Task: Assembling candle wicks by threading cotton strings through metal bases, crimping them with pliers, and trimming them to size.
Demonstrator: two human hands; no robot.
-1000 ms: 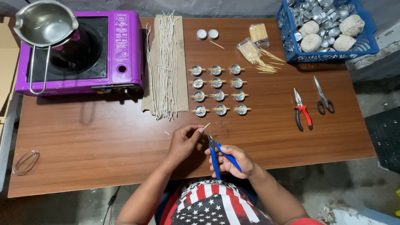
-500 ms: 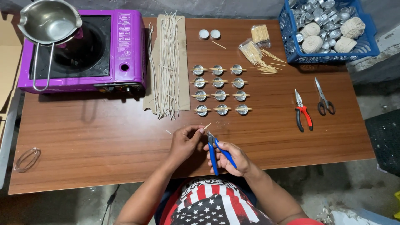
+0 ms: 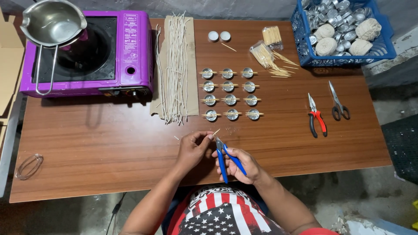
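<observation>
My left hand (image 3: 194, 149) pinches a short pale wick piece (image 3: 215, 132) near the table's front edge. My right hand (image 3: 241, 164) grips small blue-handled cutters (image 3: 225, 156), their tip right beside the wick piece. Just beyond my hands, several small metal cups (image 3: 230, 93) stand in a grid, each with a stick laid across it. A bundle of long pale wicks (image 3: 175, 65) lies on brown cardboard to the left of the cups.
A purple stove (image 3: 126, 52) with a steel pot (image 3: 53, 22) stands at the back left. A blue basket (image 3: 305, 54) of metal cups and twine balls sits back right, beside bagged wooden sticks (image 3: 265, 54). Red pliers (image 3: 316, 115) and scissors (image 3: 338, 102) lie right.
None of the objects has moved. My hands stay together at the front edge, with only a slight shift of the cutters against the wick piece.
</observation>
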